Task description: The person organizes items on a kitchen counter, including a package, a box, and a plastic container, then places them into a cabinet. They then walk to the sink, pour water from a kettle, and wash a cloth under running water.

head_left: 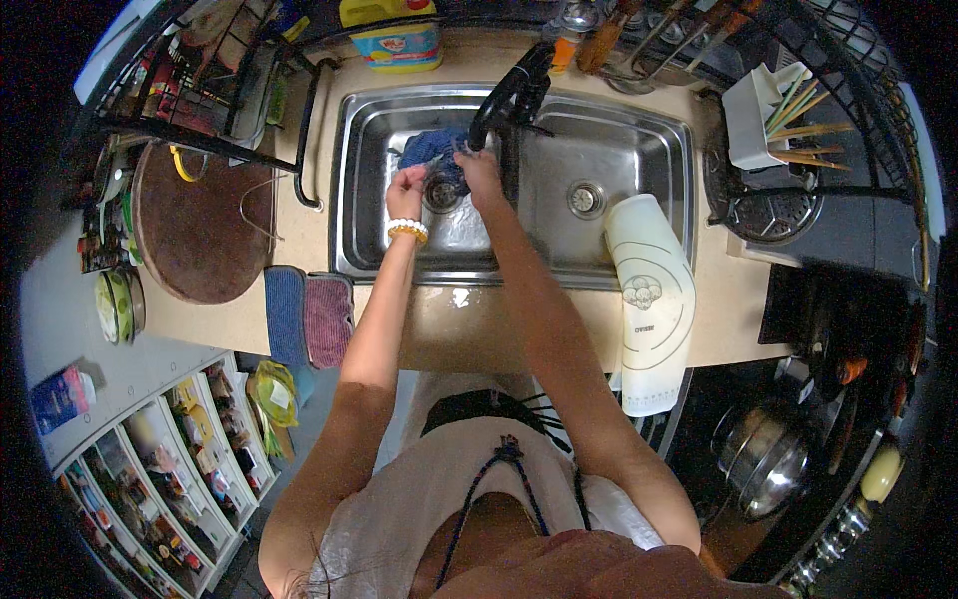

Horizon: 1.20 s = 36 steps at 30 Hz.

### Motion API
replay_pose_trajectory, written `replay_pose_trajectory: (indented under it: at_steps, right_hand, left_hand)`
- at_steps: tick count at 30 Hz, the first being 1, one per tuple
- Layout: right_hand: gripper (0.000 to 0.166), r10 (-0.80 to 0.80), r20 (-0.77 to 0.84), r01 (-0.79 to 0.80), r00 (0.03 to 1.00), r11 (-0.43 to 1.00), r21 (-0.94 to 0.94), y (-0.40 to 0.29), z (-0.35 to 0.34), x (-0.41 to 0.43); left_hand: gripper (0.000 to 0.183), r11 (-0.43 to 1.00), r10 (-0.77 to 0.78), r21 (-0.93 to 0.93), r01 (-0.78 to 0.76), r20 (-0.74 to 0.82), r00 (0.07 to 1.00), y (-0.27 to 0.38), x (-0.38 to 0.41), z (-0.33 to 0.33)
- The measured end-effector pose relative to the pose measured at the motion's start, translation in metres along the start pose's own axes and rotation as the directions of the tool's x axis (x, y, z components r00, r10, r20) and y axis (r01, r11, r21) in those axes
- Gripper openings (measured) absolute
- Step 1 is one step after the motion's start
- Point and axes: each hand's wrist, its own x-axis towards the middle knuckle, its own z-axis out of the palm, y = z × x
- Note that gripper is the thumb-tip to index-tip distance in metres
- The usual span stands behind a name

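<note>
A wet-looking blue cloth (432, 148) is bunched in the left basin of a stainless steel double sink (464, 254), below the spout of a black faucet (498, 101). With pinched fingers, my left hand (406, 195) grips the cloth's near left side; a beaded bracelet circles that wrist. My right hand (483, 178) has hold of the cloth's right side, close under the spout. Part of the drain (443, 196) shows beneath the cloth and between my hands. My fingertips are small and partly blurred here.
A white silicone mat (651, 307) drapes over the right basin and counter edge. Folded blue (286, 314) and maroon cloths (329, 318) hang at the front edge. A round brown board (206, 224) lies left, a yellow jug (393, 37) stands behind, a chopstick holder (756, 120) right.
</note>
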Motion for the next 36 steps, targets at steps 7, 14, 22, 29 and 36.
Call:
replay_pose_trajectory:
  at_steps: [7, 14, 22, 29, 36]
  right_hand:
    - [0.019, -0.566, 0.440, 0.698, 0.697, 0.398, -0.595, -0.066, -0.017, -0.066]
    - [0.021, -0.527, 0.369, 0.639, 0.765, 0.551, -0.538, -0.023, -0.069, -0.075]
    - [0.018, -0.022, -0.004, 0.019, 1.000, 0.933, -0.358, -0.009, -0.128, 0.033]
    - [0.015, -0.022, -0.037, 0.011, 0.999, 0.960, -0.279, -0.036, -0.166, 0.079]
    - [0.045, -0.096, 0.316, 0.136, 0.944, 0.985, -0.106, 0.003, -0.144, 0.027]
  left_hand:
    - [0.045, 0.328, -0.503, -0.628, 0.706, 0.516, 0.693, 0.038, -0.006, 0.043]
    - [0.044, 0.446, -0.468, -0.654, 0.611, 0.412, 0.782, -0.002, 0.002, 0.060]
    - [0.039, 0.581, -0.416, -0.569, 0.582, 0.407, 0.813, 0.012, 0.005, 0.059]
    - [0.056, 0.899, -0.411, 0.009, 0.437, 0.358, 0.838, 0.047, -0.002, 0.064]
    - [0.040, 0.570, -0.420, -0.541, 0.619, 0.455, 0.785, 0.063, -0.012, 0.045]
